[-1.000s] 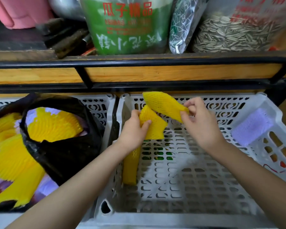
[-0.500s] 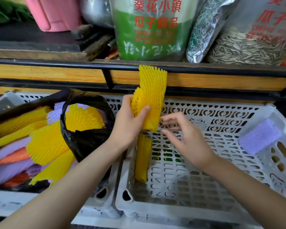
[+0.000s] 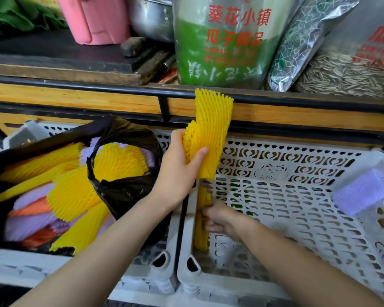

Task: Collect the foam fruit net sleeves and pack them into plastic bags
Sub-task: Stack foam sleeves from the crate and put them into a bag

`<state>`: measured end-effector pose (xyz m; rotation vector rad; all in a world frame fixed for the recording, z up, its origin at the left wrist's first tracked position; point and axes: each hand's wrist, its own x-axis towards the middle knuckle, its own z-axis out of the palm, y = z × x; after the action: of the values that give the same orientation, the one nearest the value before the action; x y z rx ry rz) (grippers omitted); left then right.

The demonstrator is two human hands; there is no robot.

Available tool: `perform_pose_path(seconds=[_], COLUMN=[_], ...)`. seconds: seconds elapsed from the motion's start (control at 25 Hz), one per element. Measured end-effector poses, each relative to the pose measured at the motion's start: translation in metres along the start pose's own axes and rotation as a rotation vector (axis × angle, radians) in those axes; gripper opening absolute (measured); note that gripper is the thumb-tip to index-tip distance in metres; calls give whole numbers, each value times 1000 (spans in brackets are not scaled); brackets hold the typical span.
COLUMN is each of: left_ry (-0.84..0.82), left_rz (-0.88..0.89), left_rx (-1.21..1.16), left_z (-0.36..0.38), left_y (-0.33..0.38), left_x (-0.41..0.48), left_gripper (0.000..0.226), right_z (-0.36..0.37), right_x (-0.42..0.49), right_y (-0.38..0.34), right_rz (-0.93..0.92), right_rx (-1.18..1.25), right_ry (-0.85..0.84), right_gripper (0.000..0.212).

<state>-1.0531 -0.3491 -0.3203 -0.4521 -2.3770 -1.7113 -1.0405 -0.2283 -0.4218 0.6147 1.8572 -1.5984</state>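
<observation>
My left hand (image 3: 179, 171) grips a bunch of yellow foam net sleeves (image 3: 211, 134), held upright above the gap between two crates. My right hand (image 3: 220, 220) is low in the white crate (image 3: 297, 282), fingers closed on another yellow sleeve (image 3: 201, 235) that leans against the crate's left wall. A purple sleeve (image 3: 361, 193) lies against that crate's right wall. To the left, a black plastic bag (image 3: 124, 187) stands open with yellow sleeves (image 3: 93, 185) sticking out of it.
The left crate (image 3: 142, 271) holds the bag plus loose yellow, purple and orange sleeves (image 3: 36, 216). Above runs a wooden shelf with a black rail (image 3: 297, 105), bearing a green seed bag (image 3: 226, 41), sunflower seeds (image 3: 346, 74), a pink container (image 3: 93, 18) and a metal pot.
My right hand has let go of the upright bunch and dropped down to the yellow sleeve against the crate wall. My left hand still holds the bunch in about the same place.
</observation>
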Motion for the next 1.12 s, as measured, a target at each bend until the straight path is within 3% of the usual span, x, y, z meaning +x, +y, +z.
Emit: perform_pose_path(seconds=[0.2, 0.28, 0.48, 0.64, 0.72, 0.84, 0.96, 1.12], left_ry=[-9, 7, -27, -181, -251, -257, -230, -271], left_rz=[-25, -33, -100, -172, -216, -196, -238, -328], left_rx=[3, 40, 147, -37, -166, -160, -156, -219], left_z=[-3, -2, 18, 64, 88, 116, 139, 157], left_y=[-4, -5, -2, 11, 20, 29, 29, 19], left_x=[-2, -1, 0, -8, -13, -16, -16, -20], left_gripper=[35, 36, 41, 29, 38, 58, 56, 58], right_z=[-9, -22, -63, -75, -83, -110, -150, -231], right_x=[-13, -28, -80, -106, -114, -126, -130, -99], right_y=[-10, -19, -34, -30, -24, -12, -2, 21], right_rz=[-32, -132, -521, -679, -721, -796, -768, -541], right_rx=[-46, -62, -26, -10, -34, -79, -196, -602], right_ry=[64, 125, 523, 495, 505, 522, 538, 902], right_gripper=[23, 20, 8, 5, 8, 18, 19, 42])
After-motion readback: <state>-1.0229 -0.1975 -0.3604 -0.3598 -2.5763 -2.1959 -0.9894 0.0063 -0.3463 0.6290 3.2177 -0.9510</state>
